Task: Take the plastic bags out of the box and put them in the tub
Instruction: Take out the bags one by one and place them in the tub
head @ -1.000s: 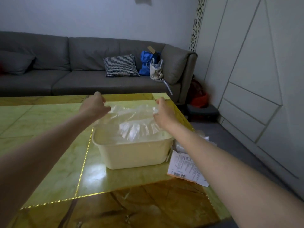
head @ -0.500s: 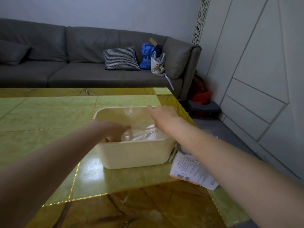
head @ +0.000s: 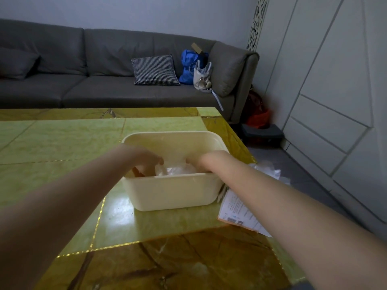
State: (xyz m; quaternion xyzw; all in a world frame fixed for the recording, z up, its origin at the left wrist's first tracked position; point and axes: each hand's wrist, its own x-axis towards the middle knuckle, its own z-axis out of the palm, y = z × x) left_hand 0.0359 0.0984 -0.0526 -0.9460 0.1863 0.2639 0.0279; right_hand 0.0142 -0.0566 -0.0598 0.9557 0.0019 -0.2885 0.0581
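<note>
A cream plastic tub (head: 173, 192) stands on the green and gold table. Crumpled clear plastic bags (head: 178, 170) lie low inside it, partly hidden by its near wall. My left hand (head: 146, 160) reaches down into the tub's left side, its fingers curled onto the bags. At the right side of the tub, my right hand (head: 202, 162) is pushed down onto the bags, its fingers hidden by the wrist and the wall. The flat box (head: 236, 212) with a shipping label lies right of the tub under my right forearm.
More clear plastic (head: 269, 171) hangs past the table's right edge beside the box. The table (head: 62, 143) ends just right of the tub. A grey sofa (head: 94, 88) with a checked cushion and bags stands behind.
Both hands have lowered the bags from above the rim down into the tub. The bags are now bunched at the bottom and my hands are sunk inside.
</note>
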